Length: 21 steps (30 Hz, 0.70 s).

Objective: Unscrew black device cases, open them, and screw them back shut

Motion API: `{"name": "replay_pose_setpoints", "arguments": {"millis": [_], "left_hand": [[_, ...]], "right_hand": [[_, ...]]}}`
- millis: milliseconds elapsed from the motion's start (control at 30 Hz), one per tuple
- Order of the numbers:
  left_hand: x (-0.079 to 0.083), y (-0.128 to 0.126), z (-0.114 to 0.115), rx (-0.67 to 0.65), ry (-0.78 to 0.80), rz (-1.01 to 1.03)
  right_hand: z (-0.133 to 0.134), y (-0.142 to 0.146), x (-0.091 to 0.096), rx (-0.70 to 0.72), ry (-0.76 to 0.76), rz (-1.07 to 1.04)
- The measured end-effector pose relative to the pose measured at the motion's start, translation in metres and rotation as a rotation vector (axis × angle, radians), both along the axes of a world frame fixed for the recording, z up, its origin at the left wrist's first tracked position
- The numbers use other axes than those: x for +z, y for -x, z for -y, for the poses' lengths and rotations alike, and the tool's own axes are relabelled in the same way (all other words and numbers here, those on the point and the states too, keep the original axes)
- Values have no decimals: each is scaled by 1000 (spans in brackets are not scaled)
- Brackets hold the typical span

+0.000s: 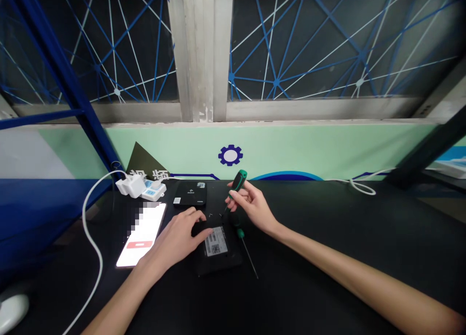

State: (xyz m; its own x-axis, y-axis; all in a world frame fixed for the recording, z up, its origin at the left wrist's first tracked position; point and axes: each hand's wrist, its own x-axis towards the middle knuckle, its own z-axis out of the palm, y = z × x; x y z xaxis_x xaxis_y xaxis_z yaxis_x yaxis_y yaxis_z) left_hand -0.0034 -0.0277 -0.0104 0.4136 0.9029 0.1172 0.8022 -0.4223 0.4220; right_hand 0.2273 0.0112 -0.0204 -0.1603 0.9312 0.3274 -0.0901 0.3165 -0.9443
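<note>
My right hand [253, 206] is shut on a green-and-black screwdriver [238, 183], with its thin shaft pointing down towards the table. My left hand [178, 240] lies with its fingers on a flat black electronic box [218, 262], which has a white barcode label on top. A second black box [190, 194] sits just beyond it. Between the boxes lie several tiny screws [210, 214]. A second green-handled screwdriver [241, 234] lies on the table beside the nearer box, its long shaft pointing towards me.
A lit smartphone [141, 234] lies left of my left hand. Behind it are a white power strip [153, 191] and a white charger [131, 185], with a white cable [87, 228] running along the left. A white mouse [12, 313] sits at the lower left corner of the black table [327, 238].
</note>
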Motion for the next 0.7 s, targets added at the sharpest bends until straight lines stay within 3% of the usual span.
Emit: {"name": "replay_pose_setpoints", "arguments": {"millis": [533,700], "left_hand": [[0,0,-1,-113,-2,30],[0,0,1,-87,13,21]], "right_hand": [[2,0,-8,34,-24,53],[4,-1,-14,5,-57,77]]}}
